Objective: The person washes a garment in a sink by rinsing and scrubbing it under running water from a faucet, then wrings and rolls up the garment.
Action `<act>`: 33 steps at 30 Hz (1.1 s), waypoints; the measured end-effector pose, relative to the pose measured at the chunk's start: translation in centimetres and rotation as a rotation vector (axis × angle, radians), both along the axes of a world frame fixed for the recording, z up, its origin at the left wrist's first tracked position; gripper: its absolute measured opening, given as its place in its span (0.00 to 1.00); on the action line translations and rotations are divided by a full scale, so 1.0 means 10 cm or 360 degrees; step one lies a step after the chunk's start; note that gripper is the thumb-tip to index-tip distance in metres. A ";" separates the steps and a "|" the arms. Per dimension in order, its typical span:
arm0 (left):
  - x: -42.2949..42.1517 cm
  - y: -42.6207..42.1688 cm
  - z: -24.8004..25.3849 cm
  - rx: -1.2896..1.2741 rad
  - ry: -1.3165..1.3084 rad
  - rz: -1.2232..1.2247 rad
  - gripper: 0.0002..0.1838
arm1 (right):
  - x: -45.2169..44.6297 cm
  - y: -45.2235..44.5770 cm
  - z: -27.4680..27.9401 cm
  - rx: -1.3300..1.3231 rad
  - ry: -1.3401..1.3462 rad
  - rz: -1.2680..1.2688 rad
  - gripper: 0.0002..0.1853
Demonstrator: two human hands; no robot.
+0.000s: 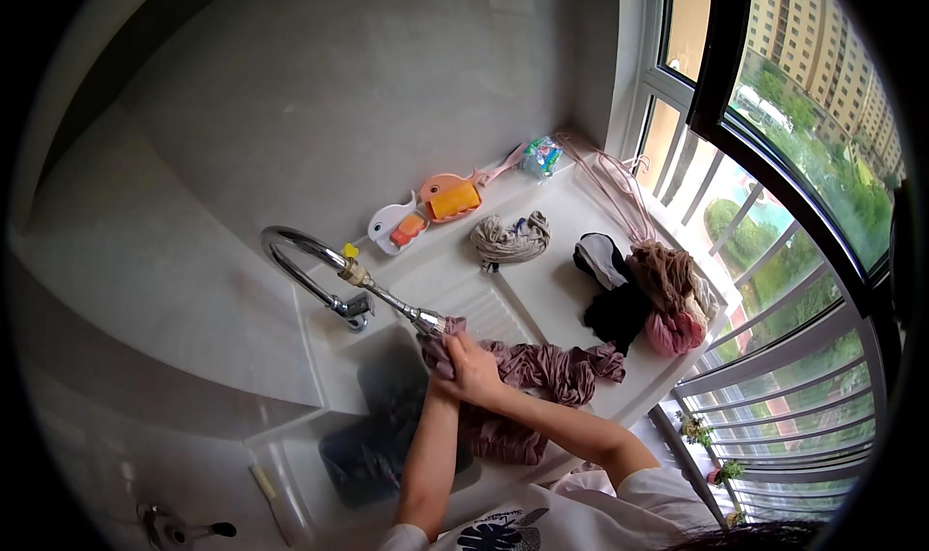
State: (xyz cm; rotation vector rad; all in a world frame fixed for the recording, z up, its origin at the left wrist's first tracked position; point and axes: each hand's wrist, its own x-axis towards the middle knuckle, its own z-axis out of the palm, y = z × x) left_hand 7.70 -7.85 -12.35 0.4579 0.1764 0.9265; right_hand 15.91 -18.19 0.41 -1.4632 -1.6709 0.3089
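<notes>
1. Head view: your right hand (pixel 473 369) is closed around the mauve cloth (pixel 552 371), directly below the faucet nozzle (pixel 427 321).
2. Your left hand (pixel 442 387) lies against the right; its fingers are largely hidden, so you cannot tell its grip.
3. The mauve cloth extends from your hands across the near part of the white sink unit (pixel 571 304).
4. Toward its right corner lie a black cloth (pixel 616 314) and a brown cloth (pixel 662 272); along its wall-side edge, two fish-shaped soap dishes.

Potted plants (pixel 695 429) beside the window railing (pixel 774 355).
</notes>
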 end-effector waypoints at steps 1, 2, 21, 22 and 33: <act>-0.04 0.02 0.12 0.0002 -0.0201 -0.0148 0.24 | -0.01 -0.03 0.02 0.0037 -0.0039 0.0129 0.33; -0.12 -0.09 0.21 -0.0263 0.0265 0.0017 0.25 | -0.01 -0.02 0.02 0.0080 -0.0080 0.0266 0.31; 0.21 -0.49 0.81 -0.0191 0.0643 0.0149 0.34 | 0.46 0.60 0.46 -0.0316 0.3585 0.0372 0.21; 0.19 -0.56 0.81 -0.0184 0.0651 0.0140 0.34 | 0.46 0.64 0.38 -0.0332 0.3548 0.0339 0.20; 0.21 -0.55 0.46 -0.0001 -0.0244 0.0080 0.33 | -0.19 -0.36 -0.05 0.0068 -0.0067 0.0150 0.21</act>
